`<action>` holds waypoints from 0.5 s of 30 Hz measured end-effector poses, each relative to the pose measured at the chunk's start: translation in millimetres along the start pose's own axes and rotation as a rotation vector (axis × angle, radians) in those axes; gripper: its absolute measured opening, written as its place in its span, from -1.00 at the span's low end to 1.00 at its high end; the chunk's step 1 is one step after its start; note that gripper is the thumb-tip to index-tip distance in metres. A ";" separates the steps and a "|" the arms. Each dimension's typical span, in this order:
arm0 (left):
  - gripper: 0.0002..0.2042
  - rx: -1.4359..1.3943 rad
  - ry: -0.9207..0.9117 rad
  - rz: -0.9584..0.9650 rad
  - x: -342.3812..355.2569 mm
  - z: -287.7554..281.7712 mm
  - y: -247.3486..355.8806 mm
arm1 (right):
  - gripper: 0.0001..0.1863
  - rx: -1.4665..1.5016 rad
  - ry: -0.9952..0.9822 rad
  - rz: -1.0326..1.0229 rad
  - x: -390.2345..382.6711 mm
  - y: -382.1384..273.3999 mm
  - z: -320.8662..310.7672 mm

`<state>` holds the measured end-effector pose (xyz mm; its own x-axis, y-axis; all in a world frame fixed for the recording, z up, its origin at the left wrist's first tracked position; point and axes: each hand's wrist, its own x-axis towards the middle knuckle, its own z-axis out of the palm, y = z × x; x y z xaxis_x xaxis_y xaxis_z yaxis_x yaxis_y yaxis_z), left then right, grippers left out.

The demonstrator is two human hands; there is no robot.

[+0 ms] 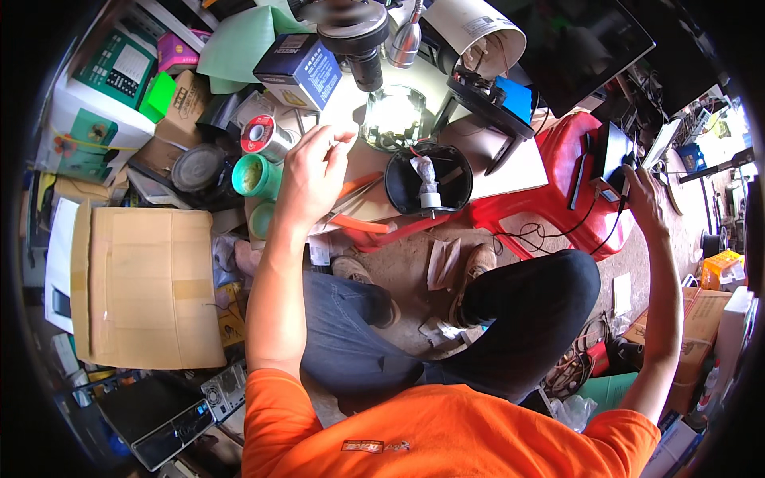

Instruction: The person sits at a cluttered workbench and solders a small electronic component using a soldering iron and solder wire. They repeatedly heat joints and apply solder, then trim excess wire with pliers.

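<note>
The left hand [315,175] is raised between ten and eleven o'clock, its fingers [323,143] loosely curled; whether the tips meet is unclear. Its forearm [275,311] rises from about eight, almost straight toward twelve. The right hand [647,195] reaches out just short of three, fingers aimed toward eleven and bunched, their grip too small to read. Its forearm [664,311] climbs from four, elbow slightly bent.

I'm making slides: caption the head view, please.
Left hand raised left of a black bowl-shaped housing; right hand at a black boxy device by a red stool.
</note>
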<state>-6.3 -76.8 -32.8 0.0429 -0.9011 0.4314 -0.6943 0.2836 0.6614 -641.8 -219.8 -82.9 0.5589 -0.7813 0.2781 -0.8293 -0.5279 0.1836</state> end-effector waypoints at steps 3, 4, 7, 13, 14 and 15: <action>-0.81 -0.009 -0.007 0.000 0.4 1.2 -1.0 | -0.47 0.033 0.035 0.014 -5.6 3.6 7.6; -0.82 -0.018 -0.010 -0.006 0.5 2.1 -0.8 | -0.46 0.071 0.057 0.015 -7.9 4.9 11.4; -0.81 -0.081 0.005 -0.060 0.7 3.6 2.0 | -0.44 0.138 0.037 0.047 -7.7 5.1 14.0; -0.81 0.054 0.021 -0.057 0.4 -1.2 -4.4 | -0.36 0.237 -0.059 0.145 -2.9 -0.1 3.7; -0.81 0.068 0.004 -0.073 -0.1 -3.9 -5.6 | -0.35 0.266 -0.078 0.172 -2.5 -4.2 0.7; -0.81 0.061 0.015 -0.069 -0.6 -4.5 -8.1 | -0.27 0.276 -0.058 0.159 -5.5 0.6 3.9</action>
<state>2.5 -77.1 -35.7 0.1031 -0.9126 0.3956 -0.7320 0.1997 0.6514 -645.4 -217.1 -88.0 0.4280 -0.8748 0.2269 -0.8786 -0.4616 -0.1224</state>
